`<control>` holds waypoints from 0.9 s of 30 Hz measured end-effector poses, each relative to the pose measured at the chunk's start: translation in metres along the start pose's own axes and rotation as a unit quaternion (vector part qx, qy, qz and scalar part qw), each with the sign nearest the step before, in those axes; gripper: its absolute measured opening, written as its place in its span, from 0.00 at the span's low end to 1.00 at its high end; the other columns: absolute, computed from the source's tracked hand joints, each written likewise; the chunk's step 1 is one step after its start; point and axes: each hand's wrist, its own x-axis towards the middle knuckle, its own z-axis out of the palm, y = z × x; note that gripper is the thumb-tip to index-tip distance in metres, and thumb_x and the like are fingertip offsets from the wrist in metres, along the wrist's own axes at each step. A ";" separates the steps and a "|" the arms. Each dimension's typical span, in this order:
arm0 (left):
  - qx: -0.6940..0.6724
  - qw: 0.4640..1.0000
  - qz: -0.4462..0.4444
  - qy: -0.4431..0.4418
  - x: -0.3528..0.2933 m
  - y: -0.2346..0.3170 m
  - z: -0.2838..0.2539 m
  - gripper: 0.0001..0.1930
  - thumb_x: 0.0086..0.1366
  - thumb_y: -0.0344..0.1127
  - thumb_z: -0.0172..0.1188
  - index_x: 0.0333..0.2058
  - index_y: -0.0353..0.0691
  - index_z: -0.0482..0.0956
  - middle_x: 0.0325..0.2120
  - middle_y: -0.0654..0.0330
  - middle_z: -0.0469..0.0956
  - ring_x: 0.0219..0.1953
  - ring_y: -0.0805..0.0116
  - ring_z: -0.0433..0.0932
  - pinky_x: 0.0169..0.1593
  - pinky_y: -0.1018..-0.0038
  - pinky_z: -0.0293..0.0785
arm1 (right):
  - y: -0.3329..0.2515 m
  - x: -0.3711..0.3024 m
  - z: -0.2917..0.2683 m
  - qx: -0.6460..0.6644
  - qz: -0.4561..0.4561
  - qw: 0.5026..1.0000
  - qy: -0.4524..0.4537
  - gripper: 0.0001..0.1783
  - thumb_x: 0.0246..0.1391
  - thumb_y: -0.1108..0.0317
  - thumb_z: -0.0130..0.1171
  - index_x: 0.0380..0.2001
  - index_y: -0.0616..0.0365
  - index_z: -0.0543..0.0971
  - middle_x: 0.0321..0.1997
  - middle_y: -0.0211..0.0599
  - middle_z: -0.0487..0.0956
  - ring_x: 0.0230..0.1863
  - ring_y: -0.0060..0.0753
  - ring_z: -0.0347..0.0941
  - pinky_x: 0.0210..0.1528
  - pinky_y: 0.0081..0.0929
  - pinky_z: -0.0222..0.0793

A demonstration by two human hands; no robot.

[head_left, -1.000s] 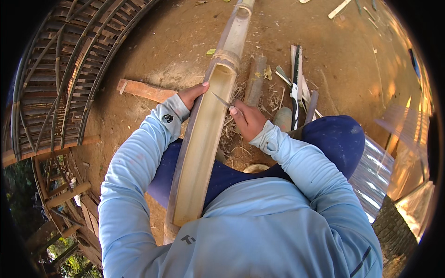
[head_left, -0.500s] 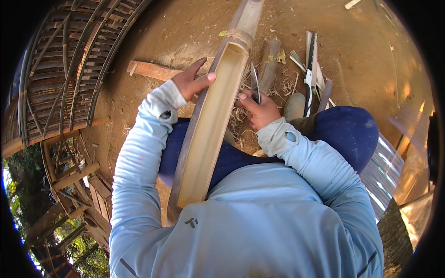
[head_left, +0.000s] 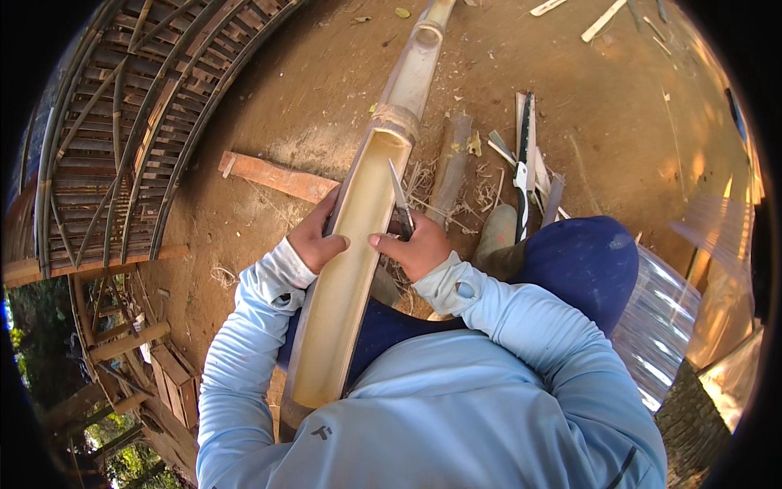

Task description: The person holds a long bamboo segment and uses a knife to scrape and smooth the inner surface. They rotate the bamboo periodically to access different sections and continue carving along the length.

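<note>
The split bamboo trunk (head_left: pixel 350 269) lies across the lap, stiff, light and smooth-walled. The left hand (head_left: pixel 314 242) clasps its rim; the right hand (head_left: pixel 419 248) grips a knife (head_left: pixel 399 196) at the opposite edge.

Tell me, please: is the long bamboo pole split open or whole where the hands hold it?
Split open. The bamboo pole shows a pale hollow trough between the left hand and right hand; beyond the node it stays round.

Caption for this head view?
Left hand steadies a split bamboo pole while right hand holds a knife.
</note>
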 end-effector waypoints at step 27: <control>-0.005 1.000 -0.003 0.019 0.023 -0.016 -0.043 0.45 0.53 0.33 0.55 0.69 0.32 0.47 0.65 0.47 0.58 0.69 0.58 0.54 0.70 0.68 0.47 | 0.011 0.060 0.015 -0.013 -0.034 0.999 -0.038 0.20 0.52 0.66 0.68 0.46 0.66 0.78 0.38 0.31 0.82 0.36 0.19 0.75 0.40 0.21 0.71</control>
